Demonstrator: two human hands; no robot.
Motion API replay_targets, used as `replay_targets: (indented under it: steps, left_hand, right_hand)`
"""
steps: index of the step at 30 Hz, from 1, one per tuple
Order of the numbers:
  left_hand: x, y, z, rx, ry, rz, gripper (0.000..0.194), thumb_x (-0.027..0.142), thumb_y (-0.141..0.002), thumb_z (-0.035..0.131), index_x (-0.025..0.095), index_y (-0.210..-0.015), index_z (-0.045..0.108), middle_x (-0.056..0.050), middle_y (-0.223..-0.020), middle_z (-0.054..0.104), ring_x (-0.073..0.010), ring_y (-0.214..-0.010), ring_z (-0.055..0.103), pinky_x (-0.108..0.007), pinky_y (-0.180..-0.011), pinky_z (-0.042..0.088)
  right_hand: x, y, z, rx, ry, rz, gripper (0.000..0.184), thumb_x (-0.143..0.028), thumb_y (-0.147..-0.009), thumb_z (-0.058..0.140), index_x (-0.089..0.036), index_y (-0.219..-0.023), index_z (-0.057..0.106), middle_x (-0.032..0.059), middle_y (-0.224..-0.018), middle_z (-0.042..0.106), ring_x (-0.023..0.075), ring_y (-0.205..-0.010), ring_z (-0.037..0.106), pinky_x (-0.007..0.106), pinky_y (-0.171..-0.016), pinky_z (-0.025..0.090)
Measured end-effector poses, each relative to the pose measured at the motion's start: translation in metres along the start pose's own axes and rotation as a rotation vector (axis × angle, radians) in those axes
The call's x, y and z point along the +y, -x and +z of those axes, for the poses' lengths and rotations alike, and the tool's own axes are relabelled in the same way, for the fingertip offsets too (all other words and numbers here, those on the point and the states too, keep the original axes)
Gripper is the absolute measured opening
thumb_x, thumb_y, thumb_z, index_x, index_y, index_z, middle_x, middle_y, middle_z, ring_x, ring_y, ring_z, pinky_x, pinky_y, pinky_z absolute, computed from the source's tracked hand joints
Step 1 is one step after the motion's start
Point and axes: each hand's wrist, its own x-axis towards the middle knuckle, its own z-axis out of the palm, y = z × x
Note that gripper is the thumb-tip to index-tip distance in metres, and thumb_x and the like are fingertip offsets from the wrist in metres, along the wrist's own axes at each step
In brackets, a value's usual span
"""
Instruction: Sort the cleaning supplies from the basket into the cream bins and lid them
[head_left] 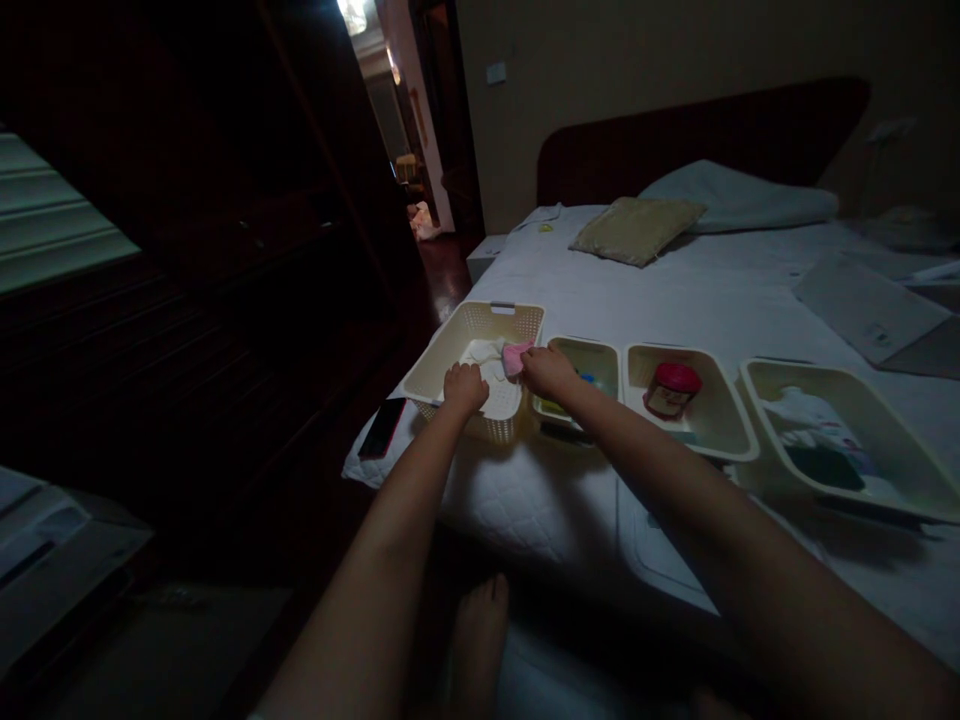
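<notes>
Reaching forward, the person is bringing both bare hands to a cream perforated plastic basket [474, 335] that is sitting on a white quilted bedspread [517, 505]. The left hand [465, 388] is curling over the basket's near side and resting on a white cloth [491, 392] lying inside. The light is poor, so I cannot tell whether it is clenching the cloth or only pressing on it. The right hand [547, 370] is coming in from the basket's right side, its fingers [527, 360] touching a folded pink cloth [514, 358] that is lying on the white one; whether they are grasping it, I cannot tell.

Just right of the basket, a small cream tray [589, 362] is holding some blue and yellow items, too dim to identify. Farther right of the basket, a cream tub [712, 440] is holding a jar with a red lid [671, 388], and past it a second cream tub [892, 440] is holding white and dark clothing. A black smartphone [382, 427] is lying just left of the basket. Well beyond the basket, a beige cushion [637, 230] and a pale pillow [739, 195] are lying before a dark headboard [697, 140]. Nearer than the basket, a bare foot [480, 640] is showing below the bedspread's edge.
</notes>
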Motion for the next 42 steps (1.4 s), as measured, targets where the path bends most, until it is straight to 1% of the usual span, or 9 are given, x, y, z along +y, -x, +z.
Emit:
replay_targets:
  steps: [4,10,15,17,22,26,29,35,42]
  left_hand:
    - [-0.002,-0.001,0.011,-0.009,0.006,0.018,0.038,0.029,-0.089,0.043,0.007,-0.118,0.053,-0.02,-0.125,0.058,-0.0274,-0.126,0.045,-0.043,-0.106,0.033]
    - [-0.005,-0.012,0.026,-0.035,0.066,-0.003,0.039,0.029,-0.089,0.043,0.006,-0.118,0.053,-0.018,-0.123,0.06,-0.0255,-0.122,0.049,-0.038,-0.104,0.037]
    - [-0.007,-0.023,0.033,-0.061,0.066,-0.04,0.037,0.027,-0.088,0.045,0.008,-0.118,0.054,-0.018,-0.124,0.059,-0.0274,-0.121,0.05,-0.039,-0.102,0.039]
    - [-0.009,-0.029,0.036,-0.066,0.053,-0.018,0.037,0.026,-0.088,0.045,0.008,-0.119,0.053,-0.019,-0.124,0.058,-0.0275,-0.122,0.049,-0.04,-0.103,0.038]
    - [-0.022,-0.044,0.043,-0.082,0.016,0.114,0.037,0.026,-0.088,0.044,0.008,-0.119,0.054,-0.018,-0.125,0.058,-0.027,-0.121,0.05,-0.038,-0.104,0.038]
    - [-0.033,-0.053,0.047,-0.133,0.009,0.075,0.039,0.027,-0.088,0.045,0.009,-0.121,0.052,-0.017,-0.127,0.057,-0.0266,-0.123,0.049,-0.037,-0.105,0.037]
    - [-0.037,-0.059,0.05,-0.163,0.01,0.056,0.042,0.029,-0.087,0.046,0.008,-0.123,0.052,-0.017,-0.129,0.056,-0.0277,-0.124,0.048,-0.038,-0.105,0.036]
    - [-0.036,-0.073,0.051,-0.193,-0.012,0.109,0.042,0.029,-0.087,0.046,0.007,-0.124,0.051,-0.018,-0.13,0.056,-0.0292,-0.124,0.048,-0.04,-0.105,0.036]
    - [-0.039,-0.085,0.055,-0.226,-0.05,0.137,0.041,0.029,-0.087,0.047,0.01,-0.123,0.051,-0.017,-0.129,0.056,-0.0269,-0.122,0.049,-0.039,-0.105,0.037]
  right_hand:
    - [-0.011,-0.013,0.013,-0.029,-0.021,-0.001,0.033,-0.021,-0.092,0.042,-0.006,-0.113,0.062,0.0211,-0.115,0.064,0.0273,-0.106,0.061,0.037,-0.094,0.042]
    - [-0.025,-0.03,0.034,-0.07,-0.06,-0.059,0.032,-0.015,-0.086,0.047,-0.007,-0.114,0.062,0.0184,-0.118,0.063,0.0272,-0.113,0.058,0.036,-0.101,0.037]
    - [-0.029,-0.041,0.042,-0.102,-0.07,-0.054,0.033,-0.012,-0.085,0.046,-0.006,-0.115,0.06,0.0189,-0.117,0.063,0.0272,-0.112,0.058,0.036,-0.097,0.04]
    - [-0.03,-0.045,0.044,-0.115,-0.068,-0.042,0.034,-0.01,-0.085,0.045,-0.006,-0.115,0.06,0.0196,-0.115,0.063,0.0274,-0.111,0.058,0.036,-0.095,0.042]
    - [-0.034,-0.054,0.052,-0.16,-0.062,-0.015,0.034,-0.009,-0.085,0.044,-0.006,-0.114,0.062,0.0209,-0.114,0.063,0.0272,-0.108,0.061,0.035,-0.089,0.045]
    - [-0.034,-0.061,0.057,-0.192,-0.041,0.001,0.033,-0.01,-0.087,0.044,-0.005,-0.112,0.064,0.0216,-0.112,0.064,0.0275,-0.108,0.061,0.036,-0.09,0.045]
    - [-0.033,-0.068,0.06,-0.201,-0.021,0.008,0.034,-0.011,-0.089,0.042,-0.005,-0.113,0.064,0.0219,-0.114,0.064,0.0284,-0.109,0.06,0.037,-0.09,0.044]
    - [-0.026,-0.085,0.064,-0.216,0.024,0.025,0.039,-0.007,-0.091,0.034,-0.002,-0.115,0.063,0.0247,-0.118,0.062,0.0302,-0.112,0.059,0.039,-0.091,0.041]
    - [-0.022,-0.104,0.07,-0.26,0.048,0.025,0.04,-0.006,-0.091,0.033,-0.001,-0.118,0.063,0.0236,-0.123,0.061,0.0317,-0.115,0.056,0.042,-0.096,0.038]
